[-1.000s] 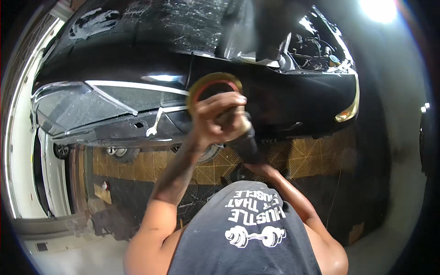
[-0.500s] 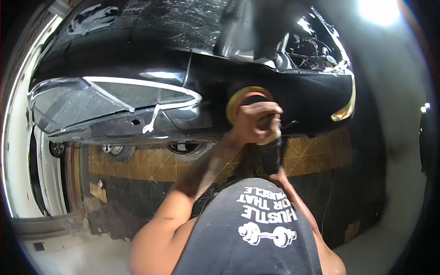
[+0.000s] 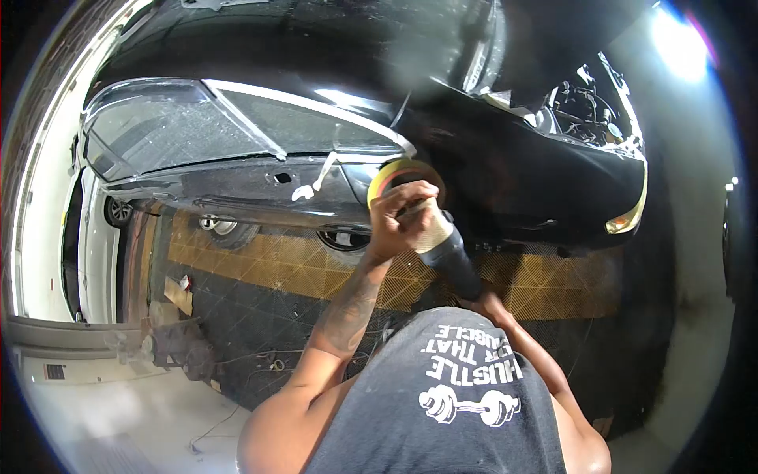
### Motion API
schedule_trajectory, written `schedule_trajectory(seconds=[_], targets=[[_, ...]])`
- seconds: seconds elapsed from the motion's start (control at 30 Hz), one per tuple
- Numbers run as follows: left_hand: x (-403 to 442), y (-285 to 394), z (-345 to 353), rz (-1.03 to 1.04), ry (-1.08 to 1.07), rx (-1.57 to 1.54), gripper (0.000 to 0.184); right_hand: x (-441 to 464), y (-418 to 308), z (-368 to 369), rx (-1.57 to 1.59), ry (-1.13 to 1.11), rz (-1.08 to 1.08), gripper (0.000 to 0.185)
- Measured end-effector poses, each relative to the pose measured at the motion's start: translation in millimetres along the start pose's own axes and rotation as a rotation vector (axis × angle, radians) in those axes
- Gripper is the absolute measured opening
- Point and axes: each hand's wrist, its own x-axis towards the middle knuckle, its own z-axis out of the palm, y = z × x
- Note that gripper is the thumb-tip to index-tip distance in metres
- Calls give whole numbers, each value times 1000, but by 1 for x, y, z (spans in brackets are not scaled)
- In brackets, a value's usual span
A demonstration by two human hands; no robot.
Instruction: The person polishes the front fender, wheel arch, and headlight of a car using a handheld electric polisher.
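A rotary polisher (image 3: 448,251) with a pale and black body is held in front of my chest. Its round yellow-edged pad (image 3: 376,188) lies against the black car's side, close to the front corner of the window. My left hand (image 3: 397,220) is closed over the polisher's head, just behind the pad. At the rear end of the black handle, my right hand (image 3: 488,306) grips the tool; my shirt and the handle hide part of its fingers. The glossy black fender (image 3: 513,182) stretches to the right of the pad.
White masking tape (image 3: 308,105) edges the side window, and a taped piece (image 3: 316,183) hangs on the door. The engine bay (image 3: 588,114) is exposed at right. Yellow and black floor tiles (image 3: 545,284) lie below. A white vehicle (image 3: 99,253) stands at left.
The polisher and both hands have moved left along the car, from the fender toward the window's front corner. My view has shifted too, so the car sits farther right.
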Motion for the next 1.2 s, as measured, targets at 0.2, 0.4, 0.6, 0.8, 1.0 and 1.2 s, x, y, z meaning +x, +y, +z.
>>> schedule_trajectory(seconds=[0.2, 0.4, 0.6, 0.8, 1.0, 1.2], targets=[[-14, -11, -77, 78, 68, 52, 20, 35, -40, 45, -169, 89, -185, 55], [-24, -10, -108, 37, 154, 144, 19, 42, -34, 47, -365, -45, -92, 53], [-24, -15, -50, 4, 53, -41, 24, -5, -31, 11, -233, 162, -98, 45], [-34, -18, -41, -20, 192, -143, 19, -22, -70, -23, -352, 115, 59, 30], [-39, -32, -100, 11, 408, -120, 29, -3, -124, -16, -598, 26, -1, 30], [-47, -32, -97, -13, 358, -43, 29, 0, -105, -11, -508, 5, 43, 38]])
